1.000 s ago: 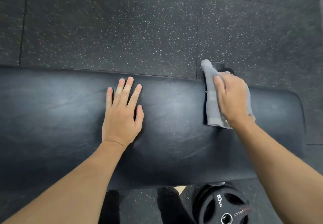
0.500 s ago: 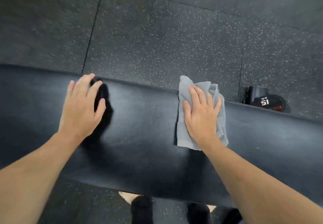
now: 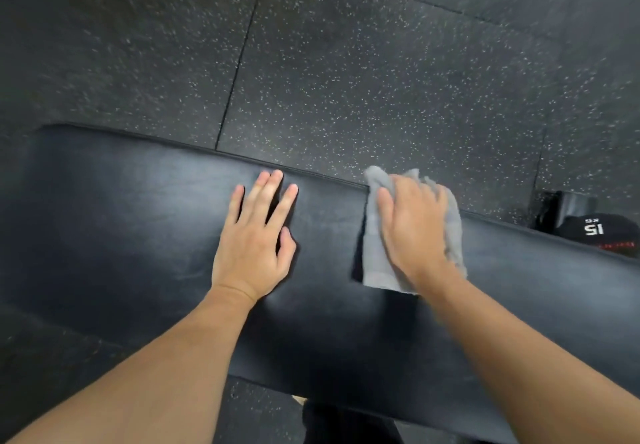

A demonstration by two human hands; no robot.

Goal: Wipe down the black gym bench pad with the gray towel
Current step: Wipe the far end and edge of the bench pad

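Pressing | gray towel (image 3: 375,261) under right hand (image 3: 414,232) | on bench pad (image 3: 138,218)

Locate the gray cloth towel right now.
Head view, right of centre: the gray cloth towel lies on the black padded gym bench at its far edge, under the right hand.

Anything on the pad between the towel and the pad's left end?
Yes: the left hand lies flat on the bench pad, just left of the gray towel and apart from it, in that path. The right hand presses the towel down. Past the left hand, nothing else shows on the pad up to its left end.
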